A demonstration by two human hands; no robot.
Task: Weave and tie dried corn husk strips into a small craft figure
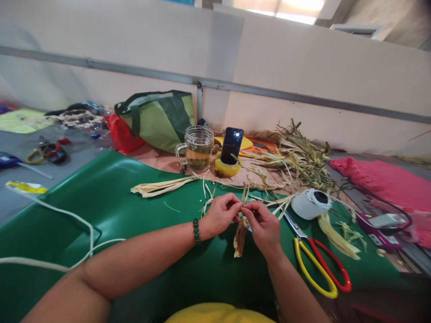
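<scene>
My left hand (220,215) and my right hand (263,224) meet over the green mat, fingertips pinched together on a bundle of dried corn husk (239,240). The bundle's brown, crumpled end hangs below my fingers, and pale strips stick up above them. Just what each fingertip presses on is partly hidden. Scissors (305,240) with one yellow and one red handle lie to the right of my right hand. Behind them sits a spool of white thread (310,204). Pale husk strips (161,186) rest on the mat, left of my hands.
A glass mug (198,150) of liquid and a phone (231,144) on a yellow tape roll (227,167) stand behind. Dried husks (299,157) are heaped at the back right. A green bag (158,119) leans at the wall. A white cable (81,215) crosses the mat (111,193).
</scene>
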